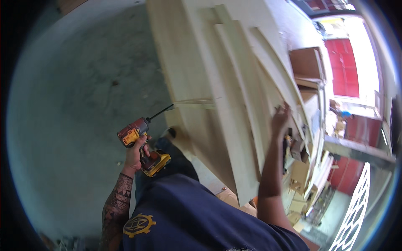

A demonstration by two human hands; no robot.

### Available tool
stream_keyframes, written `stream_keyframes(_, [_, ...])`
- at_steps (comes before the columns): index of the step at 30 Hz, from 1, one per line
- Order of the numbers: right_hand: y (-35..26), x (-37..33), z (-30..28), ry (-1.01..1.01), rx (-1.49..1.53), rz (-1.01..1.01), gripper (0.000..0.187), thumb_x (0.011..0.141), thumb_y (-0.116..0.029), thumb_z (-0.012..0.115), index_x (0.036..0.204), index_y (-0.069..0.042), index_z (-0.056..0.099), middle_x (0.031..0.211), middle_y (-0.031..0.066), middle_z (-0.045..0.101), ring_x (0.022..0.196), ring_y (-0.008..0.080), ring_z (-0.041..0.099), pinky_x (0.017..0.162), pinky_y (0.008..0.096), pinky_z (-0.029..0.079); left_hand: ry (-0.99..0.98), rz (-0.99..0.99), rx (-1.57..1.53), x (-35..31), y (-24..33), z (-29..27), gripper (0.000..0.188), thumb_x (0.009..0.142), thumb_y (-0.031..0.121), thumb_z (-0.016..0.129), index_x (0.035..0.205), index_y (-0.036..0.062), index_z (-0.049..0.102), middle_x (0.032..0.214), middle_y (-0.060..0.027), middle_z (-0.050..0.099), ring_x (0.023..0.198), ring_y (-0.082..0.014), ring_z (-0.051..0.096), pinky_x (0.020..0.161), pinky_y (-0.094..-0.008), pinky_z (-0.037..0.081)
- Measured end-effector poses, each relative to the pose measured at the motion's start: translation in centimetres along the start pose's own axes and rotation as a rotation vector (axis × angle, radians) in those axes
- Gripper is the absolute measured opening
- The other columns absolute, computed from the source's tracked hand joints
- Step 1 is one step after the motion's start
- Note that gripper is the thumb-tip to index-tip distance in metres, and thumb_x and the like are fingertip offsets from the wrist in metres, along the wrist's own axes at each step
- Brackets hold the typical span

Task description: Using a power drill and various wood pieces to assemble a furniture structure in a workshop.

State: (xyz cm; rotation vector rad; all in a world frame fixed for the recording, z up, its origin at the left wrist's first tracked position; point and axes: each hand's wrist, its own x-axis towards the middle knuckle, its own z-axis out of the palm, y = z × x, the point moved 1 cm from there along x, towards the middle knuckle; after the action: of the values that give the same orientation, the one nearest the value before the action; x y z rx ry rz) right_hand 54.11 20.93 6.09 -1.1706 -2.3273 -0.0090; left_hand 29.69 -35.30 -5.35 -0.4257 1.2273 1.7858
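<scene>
My left hand [136,154] is closed round the grip of a yellow and dark impact driver [133,130]. A long thin black bit [161,113] runs from its nose up to the right and ends beside the edge of a pale wooden panel [188,79]. My right hand [281,118] is over the wood farther right, beside a long narrow wooden strip [278,58]. Its fingers are bent in a pinch, slightly blurred, and I cannot make out what is between them. More long pale strips [234,54] lie lengthwise on the panel between my hands.
Grey floor [83,83] spreads to the left. To the right stand a brown box-like wooden piece [307,65], cardboard boxes [299,171] and stacked boards. Farther off are red doors [343,67] and a white lattice [351,209]. My shoe [171,133] is close to the panel's edge.
</scene>
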Motion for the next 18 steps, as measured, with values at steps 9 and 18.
stream_keyframes(9, [7.0,1.9,1.7,-0.337,-0.034,-0.039,0.023,0.096,0.001,0.067,0.116,0.001,0.079,0.109,0.0203,0.075,0.102,0.0340,0.073,0.089,0.0409,0.057,0.427,-0.018,-0.113,-5.6,-2.5,-6.1,0.037,0.099,0.041,0.076,0.110,0.0058,0.070,0.066,0.0028,0.053,0.055,-0.0117,0.055,0.054,-0.0277,0.048])
stream_keyframes(18, [12.1,4.9,-4.0,-0.215,-0.075,0.105,0.017,0.099,-0.001,0.068,0.114,0.002,0.074,0.099,0.0145,0.075,0.087,0.0280,0.071,0.079,0.0373,0.056,0.398,-0.216,-0.106,8.2,-10.7,-4.9,0.027,0.099,0.036,0.076,0.097,0.0097,0.069,0.067,0.0005,0.057,0.051,-0.0137,0.055,0.049,-0.0297,0.046])
